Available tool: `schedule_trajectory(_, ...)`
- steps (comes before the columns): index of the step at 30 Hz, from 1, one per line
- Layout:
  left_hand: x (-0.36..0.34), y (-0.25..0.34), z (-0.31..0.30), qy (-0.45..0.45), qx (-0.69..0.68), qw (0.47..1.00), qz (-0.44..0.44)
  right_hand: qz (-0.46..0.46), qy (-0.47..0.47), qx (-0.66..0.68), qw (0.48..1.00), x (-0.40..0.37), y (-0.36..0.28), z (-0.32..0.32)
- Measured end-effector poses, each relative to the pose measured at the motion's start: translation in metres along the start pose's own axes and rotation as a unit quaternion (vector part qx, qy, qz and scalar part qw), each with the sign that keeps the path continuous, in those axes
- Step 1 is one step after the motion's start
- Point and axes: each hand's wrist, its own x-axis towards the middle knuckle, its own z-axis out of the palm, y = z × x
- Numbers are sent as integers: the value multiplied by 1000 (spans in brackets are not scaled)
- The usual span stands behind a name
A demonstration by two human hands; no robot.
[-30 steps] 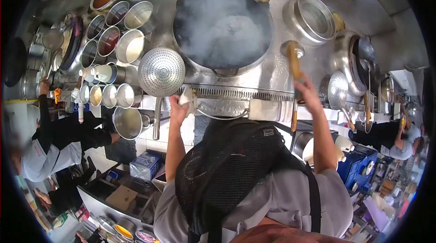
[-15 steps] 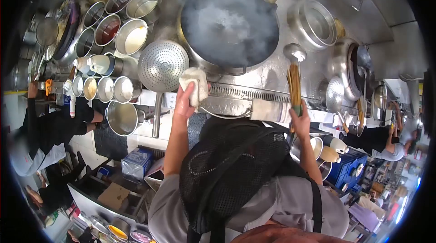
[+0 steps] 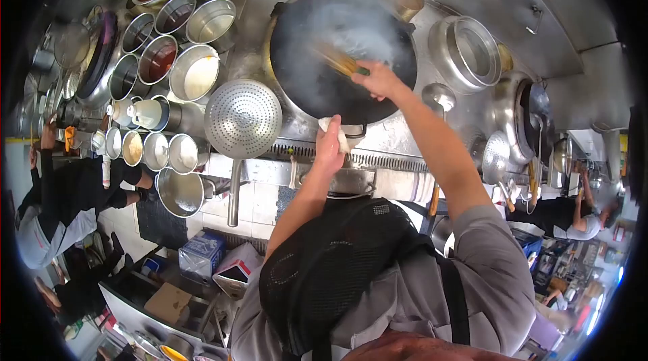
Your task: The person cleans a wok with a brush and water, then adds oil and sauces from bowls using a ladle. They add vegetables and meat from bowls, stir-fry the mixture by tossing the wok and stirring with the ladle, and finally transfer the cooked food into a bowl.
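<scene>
A large dark wok (image 3: 293, 84) sits on the stove with steam rising out of it. My right hand (image 3: 379, 80) is closed around the green-bound end of a bamboo wok brush (image 3: 335, 59), whose bristles reach down inside the wok. At the wok's near rim, my left hand (image 3: 329, 149) grips a folded white cloth (image 3: 343, 140). The cloth is against the near loop handle (image 3: 363, 130), though the fingers partly hide the contact. A perforated strainer (image 3: 243, 118) lies left of the wok, its handle pointing toward me. To the right rests a ladle (image 3: 439, 96).
Several metal pots of sauces and seasonings (image 3: 196, 72) crowd the left side, near squeeze bottles (image 3: 145, 113). Stacked metal basins (image 3: 469, 50) stand at the right, with a wooden-looking container (image 3: 403, 1) behind the wok. Other people (image 3: 567, 212) work at both sides.
My right hand has carried the brush from the stove's front right into the wok. My left hand has moved right with the cloth to the wok's near handle. The steam has thinned.
</scene>
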Motion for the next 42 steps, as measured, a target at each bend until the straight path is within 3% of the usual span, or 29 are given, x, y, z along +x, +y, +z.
schedule_trajectory(1, 4, -3, -4, 32, 40, 998, 43, 2, -3, -1, 1000, -5, 6, 5)
schedule_trajectory(3, -6, 7, 5, 48, 23, 998, 42, -41, -65, 5, 997, -24, 32, 8)
schedule_trajectory(7, -15, 15, 5, 60, 18, 997, 36, -230, -3, -235, 944, -44, 126, -64)
schedule_trajectory(10, -14, 10, 1, 72, 49, 995, 46, -110, 85, -295, 945, -2, 100, -95)
schedule_trajectory(13, -3, 14, -2, 68, 34, 997, 20, -64, 156, -293, 941, 53, 40, -24)
schedule_trajectory(15, -2, 18, 2, 71, 37, 997, 11, -59, 175, -250, 951, 59, 18, 34)
schedule_trajectory(19, 0, 11, 2, 78, 39, 996, 20, -178, 117, -175, 961, 1, 27, 71)
schedule_trajectory(21, -1, 9, 1, 72, 44, 996, 30, -145, 10, -254, 956, -48, 35, 34)
schedule_trajectory(24, -8, 9, -1, 81, 80, 991, 68, -66, 28, -394, 917, -65, 84, -33)
schedule_trajectory(26, -11, 15, 4, 79, 54, 994, 52, -59, 62, -431, 898, -18, 84, -54)
schedule_trajectory(28, -8, 13, 3, 77, 23, 996, 37, -62, 194, -314, 927, 49, 76, -45)
schedule_trajectory(31, -7, 14, -2, 65, 39, 997, 23, -96, 162, 14, 982, 66, -4, 23)
schedule_trajectory(32, -12, 19, 5, 64, 29, 997, 19, -147, 137, 34, 979, 68, -6, 47)
schedule_trajectory(33, -14, 21, 6, 65, 32, 997, 21, -71, 55, 108, 990, 29, -38, 51)
schedule_trajectory(35, -16, 28, 5, 27, 31, 999, -25, -67, -35, 62, 995, -12, -39, 61)
schedule_trajectory(36, -22, 32, 5, 26, 35, 999, -22, -159, -24, 48, 986, -17, -11, 70)
schedule_trajectory(37, -31, 37, 8, -3, 22, 999, -32, -163, -22, 49, 985, -37, -13, 55)
schedule_trajectory(39, -33, 38, 10, -33, 4, 999, -39, -28, -180, 68, 981, -80, -37, 16)
schedule_trajectory(42, -31, 31, 9, -7, 54, 998, -45, 4, -168, 204, 965, -22, -44, 23)
